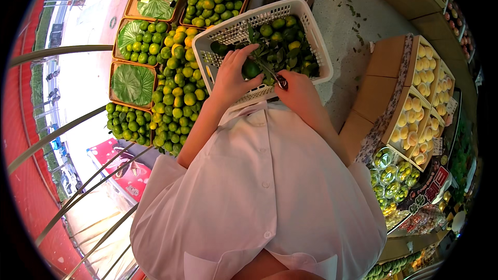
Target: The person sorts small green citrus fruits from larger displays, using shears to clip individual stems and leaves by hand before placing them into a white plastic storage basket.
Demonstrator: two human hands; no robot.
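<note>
My left hand (232, 74) is over the near side of a white plastic basket (327, 60), its thumb and fingers around a green citrus fruit (251, 69). A leafy sprig (255, 39) rises by the fingertips. In my right hand (298, 88) is a pair of small shears (281, 81), of which the handle end shows best. Their blades point toward the fruit's stem side; whether they touch the stem I cannot tell. Inside the basket lie more green citrus fruits (278, 23) among dark leaves (288, 52).
Left of the basket is a heap of green and yellow citrus (179, 85), beside trays of limes-like fruit (146, 42) and a tray with leaf-shaped mats (132, 83). Boxed peach-like fruit (412, 118) stands at right. Clear tubs (389, 175) sit below it. Loose leaves (356, 27) dot the floor.
</note>
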